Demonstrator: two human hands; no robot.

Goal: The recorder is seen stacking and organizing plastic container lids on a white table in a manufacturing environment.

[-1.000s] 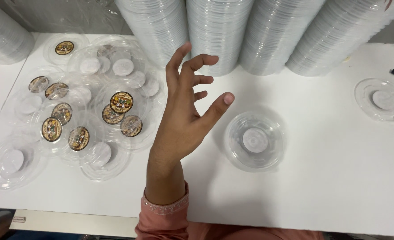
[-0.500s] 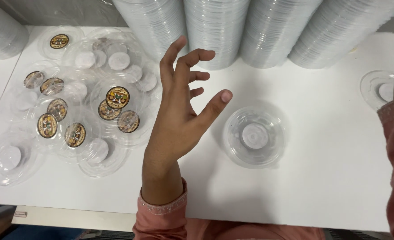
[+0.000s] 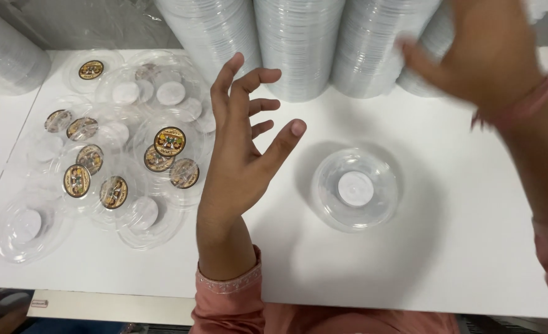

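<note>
- The left hand (image 3: 240, 154) hangs over the white table (image 3: 459, 260) with fingers spread and palm empty — it grasps nothing and touches nothing.
- The right hand (image 3: 481, 52) is raised at the upper right, in front of the lid stacks (image 3: 298, 43); it is blurred, so whether it holds a lid cannot be told, though the fingers look loosely apart.
- A single clear lid (image 3: 355, 188) lies flat on the table between the two hands, with a plain white centre and no sticker; it is the nearest thing to the left hand, yet apart from it.
- To the left lies a pile of lids (image 3: 119, 154) overlapping one another — several carry a round brown-and-gold sticker (image 3: 169, 141), others show only a white centre.
- Judging by this, a fair share of lids is already stickered, while the single lid, some in the pile and the tall stacks behind remain bare.
</note>
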